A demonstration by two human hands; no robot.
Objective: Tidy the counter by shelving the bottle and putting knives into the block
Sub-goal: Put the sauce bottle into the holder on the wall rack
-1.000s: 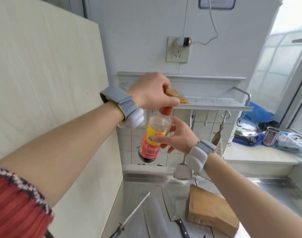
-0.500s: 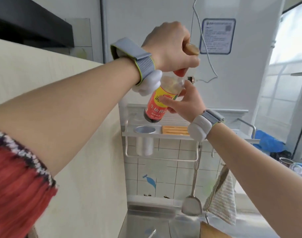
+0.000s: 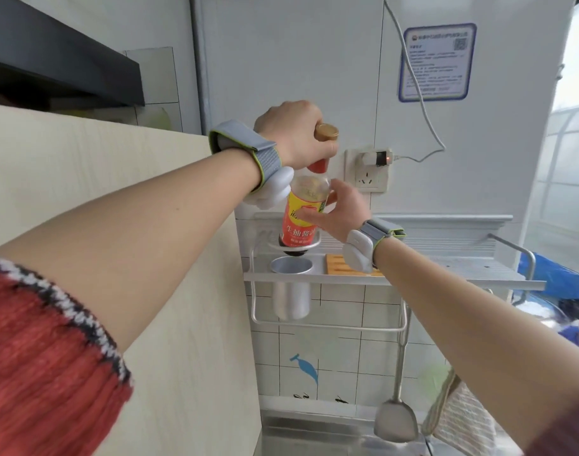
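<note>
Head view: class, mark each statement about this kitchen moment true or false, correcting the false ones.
1. The left hand grips the neck of the clear, red-and-yellow-labelled sauce bottle. True.
2. The right hand is clear of that bottle. False: it holds the labelled body.
3. A grey metal spatula hangs below the grey metal wall shelf. True.
4. The silver metal cup lies on its side. False: it stands upright in the shelf.
5. The white wall socket is empty. False: a white charger is plugged in.

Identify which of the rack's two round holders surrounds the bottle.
The rear wire ring: it encircles the bottle's base. The metal cup in front of it does not.
</note>
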